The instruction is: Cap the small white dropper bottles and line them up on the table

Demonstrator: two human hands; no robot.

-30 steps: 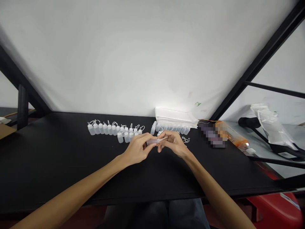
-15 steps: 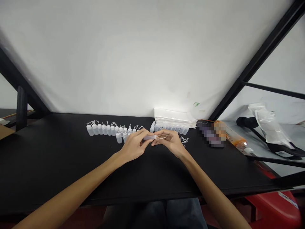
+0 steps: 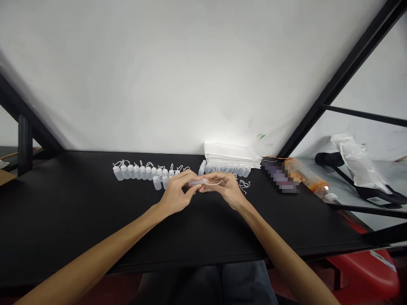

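Observation:
My left hand grips the body of a small translucent bottle, which lies on its side in the air above the black table. The fingers of my right hand pinch the bottle's cap end, where a thin white strap trails toward the palm. Left of my hands, several capped bottles stand in a row, with a few more in front. More small bottles are behind my right hand. Loose white straps lie just right of it.
A stack of white sheets rests against the wall at the back. To the right are a blurred purple item and an orange-labelled bottle. Black frame bars border the table, and a red stool is below right.
The view has shifted slightly. Both hands remain on the bottle, with the right fingers a little closer around its cap end.

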